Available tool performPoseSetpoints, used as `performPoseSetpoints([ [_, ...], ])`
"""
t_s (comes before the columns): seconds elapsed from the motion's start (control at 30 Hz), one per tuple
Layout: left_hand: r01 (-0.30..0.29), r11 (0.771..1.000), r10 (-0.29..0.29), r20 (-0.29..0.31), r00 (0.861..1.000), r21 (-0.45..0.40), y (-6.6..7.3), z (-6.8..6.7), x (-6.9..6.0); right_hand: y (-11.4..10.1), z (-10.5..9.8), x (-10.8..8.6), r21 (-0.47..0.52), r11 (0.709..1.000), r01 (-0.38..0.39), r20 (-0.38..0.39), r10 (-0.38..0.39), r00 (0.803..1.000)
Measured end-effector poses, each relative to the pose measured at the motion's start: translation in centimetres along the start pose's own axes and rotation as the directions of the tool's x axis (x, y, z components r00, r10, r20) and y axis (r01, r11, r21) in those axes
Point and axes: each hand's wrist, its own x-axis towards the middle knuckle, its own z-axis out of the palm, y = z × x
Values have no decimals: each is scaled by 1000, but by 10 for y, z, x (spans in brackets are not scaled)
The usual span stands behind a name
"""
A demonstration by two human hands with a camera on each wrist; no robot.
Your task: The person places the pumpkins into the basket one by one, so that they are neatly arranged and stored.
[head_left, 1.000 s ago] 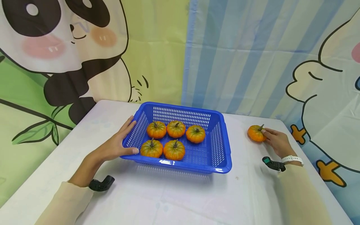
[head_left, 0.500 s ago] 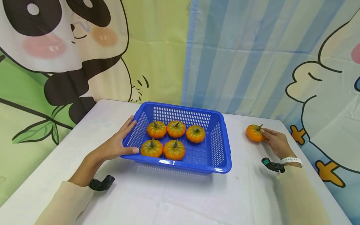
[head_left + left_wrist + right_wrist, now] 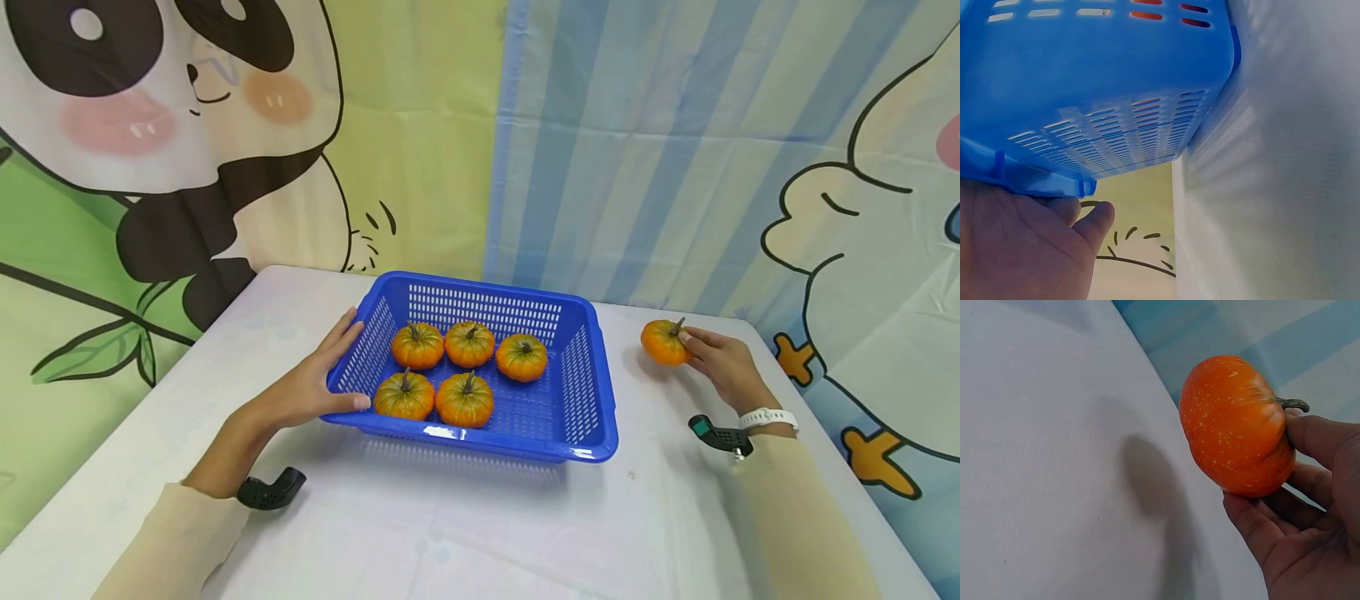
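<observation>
In the head view, a blue plastic basket stands on the table with several small orange pumpkins inside, bunched toward its left side. At its front left corner rests my left hand, thumb along the front rim and straight fingers along the left side. The left wrist view has the palm against the underside of the rim. My right hand pinches another small pumpkin near its stem, right of the basket. In the right wrist view this pumpkin is off the table, thumb by the stem and fingers beneath.
A white cloth covers the table. Behind it hangs a printed curtain with cartoon animals. Table surface lies between the basket and the right hand. Black wrist devices sit under both forearms.
The right hand has lifted the pumpkin off the table and moved it a little left, toward the basket. The left hand and the basket have stayed in place.
</observation>
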Motion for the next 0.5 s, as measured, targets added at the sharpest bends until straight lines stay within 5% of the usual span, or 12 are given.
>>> performPoseSetpoints([
  [0.5, 6, 1000, -6, -1, 1000, -12, 1, 0, -1, -44, 14, -10, -5, 992, 128, 52, -128, 990],
])
